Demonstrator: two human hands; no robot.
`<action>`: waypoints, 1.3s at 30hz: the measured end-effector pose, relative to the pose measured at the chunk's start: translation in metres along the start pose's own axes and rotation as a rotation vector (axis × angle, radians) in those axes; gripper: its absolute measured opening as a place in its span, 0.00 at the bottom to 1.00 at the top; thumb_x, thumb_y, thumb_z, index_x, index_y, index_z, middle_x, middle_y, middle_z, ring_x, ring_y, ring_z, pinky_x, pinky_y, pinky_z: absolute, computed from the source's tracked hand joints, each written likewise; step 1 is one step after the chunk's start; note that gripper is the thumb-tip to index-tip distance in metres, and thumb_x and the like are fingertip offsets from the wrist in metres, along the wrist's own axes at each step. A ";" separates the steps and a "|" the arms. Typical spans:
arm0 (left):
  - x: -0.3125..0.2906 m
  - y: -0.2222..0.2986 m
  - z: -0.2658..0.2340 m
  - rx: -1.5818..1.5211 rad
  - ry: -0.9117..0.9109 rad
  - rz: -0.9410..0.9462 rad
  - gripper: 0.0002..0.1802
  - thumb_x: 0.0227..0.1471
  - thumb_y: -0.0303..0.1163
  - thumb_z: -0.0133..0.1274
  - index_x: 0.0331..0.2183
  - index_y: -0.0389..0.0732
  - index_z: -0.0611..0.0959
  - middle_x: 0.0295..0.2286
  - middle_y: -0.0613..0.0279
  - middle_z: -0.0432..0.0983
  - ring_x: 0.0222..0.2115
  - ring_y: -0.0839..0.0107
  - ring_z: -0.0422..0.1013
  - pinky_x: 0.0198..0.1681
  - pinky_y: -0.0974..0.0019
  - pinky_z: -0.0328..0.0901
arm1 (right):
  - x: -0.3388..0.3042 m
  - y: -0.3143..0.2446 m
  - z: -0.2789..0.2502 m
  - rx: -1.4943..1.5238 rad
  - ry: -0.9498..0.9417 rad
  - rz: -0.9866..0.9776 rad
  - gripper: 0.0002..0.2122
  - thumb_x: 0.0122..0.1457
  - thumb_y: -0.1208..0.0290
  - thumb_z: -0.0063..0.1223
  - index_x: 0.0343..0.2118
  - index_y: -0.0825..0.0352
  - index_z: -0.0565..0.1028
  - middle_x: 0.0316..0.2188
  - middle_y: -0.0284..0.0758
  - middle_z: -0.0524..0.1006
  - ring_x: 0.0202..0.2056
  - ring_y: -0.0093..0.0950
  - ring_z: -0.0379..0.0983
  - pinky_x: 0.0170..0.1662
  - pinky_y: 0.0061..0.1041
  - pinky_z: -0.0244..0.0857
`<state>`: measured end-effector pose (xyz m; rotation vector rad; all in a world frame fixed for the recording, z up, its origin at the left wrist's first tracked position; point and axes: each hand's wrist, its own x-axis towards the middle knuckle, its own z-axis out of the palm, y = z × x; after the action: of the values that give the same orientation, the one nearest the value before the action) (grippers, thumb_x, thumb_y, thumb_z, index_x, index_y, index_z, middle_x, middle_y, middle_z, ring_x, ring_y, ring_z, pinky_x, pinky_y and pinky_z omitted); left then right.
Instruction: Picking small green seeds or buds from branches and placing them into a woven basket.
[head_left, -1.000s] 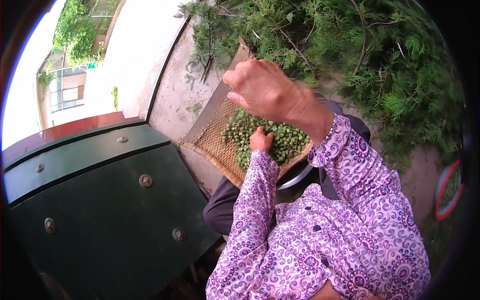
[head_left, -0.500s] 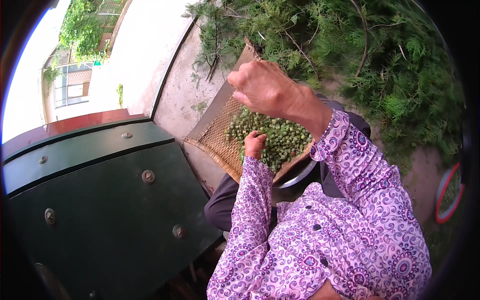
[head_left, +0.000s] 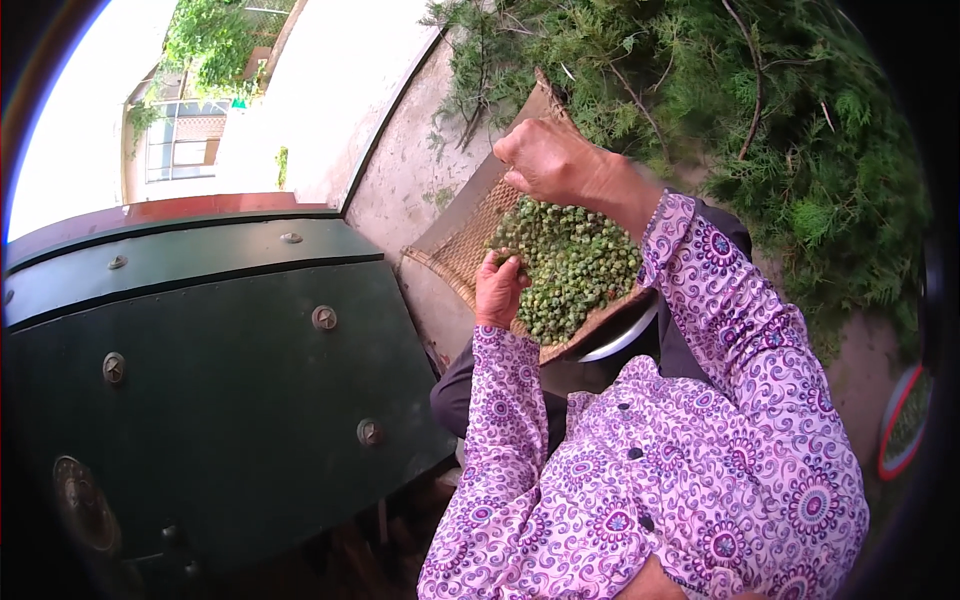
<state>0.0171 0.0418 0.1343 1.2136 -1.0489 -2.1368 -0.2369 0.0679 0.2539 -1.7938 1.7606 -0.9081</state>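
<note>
A woven winnowing basket [head_left: 460,262] rests across my lap, its inner part heaped with small green round cones [head_left: 580,265]. At the left edge of the heap, my left hand [head_left: 497,292] is closed in a pinch, thumb against fingers; what it holds, if anything, is too small to make out. Over the far part of the basket, my right hand [head_left: 548,162] is curled with its back toward me. Its fingertips are hidden, so I cannot see what they grip.
Leafy evergreen branches [head_left: 690,80] lie in a large pile beyond and right of the basket. A shiny metal basin rim [head_left: 622,335] shows beneath it. On the left stands a dark green studded metal door [head_left: 230,390]. A red-rimmed round object [head_left: 902,425] sits far right.
My left hand has drawn back from over the cones toward the heap's left edge. My right hand stays over the far part of the basket. The whole view has shifted.
</note>
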 end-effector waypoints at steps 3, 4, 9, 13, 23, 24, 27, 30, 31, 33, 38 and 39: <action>-0.017 -0.002 0.001 0.118 0.030 -0.017 0.05 0.48 0.22 0.47 0.30 0.42 0.71 0.24 0.68 0.69 0.22 0.78 0.64 0.23 0.75 0.62 | 0.000 0.008 -0.001 -0.008 -0.028 0.039 0.05 0.48 0.74 0.53 0.26 0.69 0.71 0.27 0.41 0.73 0.29 0.33 0.72 0.37 0.32 0.68; -0.025 -0.010 0.003 0.178 0.041 -0.038 0.05 0.48 0.22 0.48 0.31 0.41 0.72 0.24 0.68 0.69 0.21 0.78 0.64 0.21 0.77 0.61 | -0.001 0.012 -0.001 0.005 -0.017 0.032 0.05 0.49 0.74 0.53 0.26 0.69 0.71 0.26 0.40 0.73 0.29 0.32 0.71 0.37 0.32 0.68; -0.070 -0.079 0.014 0.559 -0.037 -0.345 0.05 0.45 0.22 0.49 0.30 0.38 0.74 0.18 0.69 0.68 0.15 0.81 0.62 0.19 0.77 0.59 | 0.000 0.014 0.003 -0.026 -0.060 0.046 0.06 0.49 0.74 0.52 0.21 0.67 0.67 0.20 0.34 0.69 0.25 0.26 0.69 0.34 0.28 0.68; -0.087 -0.138 0.011 1.119 0.004 -0.026 0.14 0.40 0.27 0.54 0.34 0.34 0.75 0.24 0.57 0.74 0.25 0.69 0.70 0.30 0.68 0.65 | 0.000 0.009 0.003 0.101 -0.056 0.112 0.07 0.49 0.74 0.52 0.20 0.67 0.66 0.18 0.34 0.68 0.23 0.25 0.67 0.33 0.27 0.68; -0.065 -0.121 0.011 1.168 0.012 0.053 0.17 0.38 0.33 0.56 0.33 0.34 0.79 0.29 0.50 0.75 0.29 0.60 0.73 0.34 0.64 0.66 | -0.002 0.010 0.001 0.026 0.020 0.040 0.07 0.49 0.75 0.52 0.20 0.68 0.67 0.18 0.35 0.69 0.23 0.27 0.69 0.31 0.30 0.68; -0.056 -0.115 0.006 1.155 0.059 0.073 0.16 0.39 0.33 0.56 0.32 0.35 0.79 0.29 0.51 0.75 0.28 0.62 0.73 0.33 0.65 0.66 | -0.002 0.009 0.000 0.003 0.015 0.046 0.07 0.49 0.75 0.52 0.20 0.68 0.67 0.18 0.35 0.69 0.23 0.28 0.69 0.31 0.30 0.68; -0.021 -0.099 -0.007 1.186 0.152 0.143 0.14 0.39 0.32 0.56 0.32 0.35 0.80 0.28 0.52 0.76 0.27 0.65 0.72 0.32 0.67 0.66 | -0.003 0.006 -0.006 -0.038 0.060 0.011 0.07 0.49 0.75 0.52 0.19 0.68 0.67 0.18 0.35 0.69 0.23 0.28 0.70 0.31 0.30 0.67; 0.012 -0.098 0.002 1.155 0.140 0.247 0.12 0.39 0.29 0.55 0.30 0.37 0.80 0.27 0.53 0.74 0.27 0.62 0.71 0.33 0.65 0.65 | -0.002 0.008 -0.007 -0.043 0.051 0.030 0.07 0.48 0.75 0.52 0.18 0.68 0.67 0.18 0.35 0.69 0.23 0.28 0.70 0.29 0.30 0.67; 0.020 -0.096 0.010 1.198 0.119 0.291 0.11 0.38 0.29 0.55 0.30 0.38 0.80 0.27 0.53 0.73 0.27 0.61 0.71 0.33 0.65 0.65 | -0.002 0.010 -0.006 -0.045 0.051 0.039 0.07 0.48 0.75 0.52 0.18 0.68 0.67 0.18 0.35 0.69 0.23 0.28 0.70 0.29 0.30 0.67; 0.037 -0.101 0.018 1.274 0.062 0.327 0.12 0.38 0.31 0.55 0.30 0.39 0.80 0.28 0.51 0.73 0.29 0.57 0.70 0.34 0.61 0.65 | 0.000 0.008 -0.004 -0.016 0.057 0.018 0.07 0.48 0.75 0.52 0.18 0.68 0.67 0.17 0.35 0.69 0.22 0.28 0.70 0.28 0.29 0.67; 0.059 -0.121 0.031 1.468 0.200 0.172 0.20 0.36 0.38 0.56 0.33 0.37 0.80 0.29 0.45 0.74 0.31 0.56 0.71 0.38 0.61 0.65 | 0.002 0.012 -0.002 -0.029 0.050 0.034 0.04 0.48 0.77 0.52 0.20 0.70 0.70 0.19 0.37 0.71 0.23 0.28 0.71 0.29 0.27 0.69; 0.062 -0.124 0.032 1.440 0.232 0.140 0.20 0.36 0.37 0.56 0.33 0.37 0.80 0.29 0.45 0.74 0.32 0.57 0.71 0.38 0.61 0.65 | 0.002 0.013 -0.002 -0.032 0.048 0.042 0.04 0.48 0.77 0.52 0.20 0.70 0.70 0.19 0.37 0.71 0.23 0.28 0.71 0.29 0.27 0.69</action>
<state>-0.0447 0.0859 0.0137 1.7239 -2.5540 -0.8492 -0.2472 0.0647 0.2461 -1.7621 1.8450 -0.9181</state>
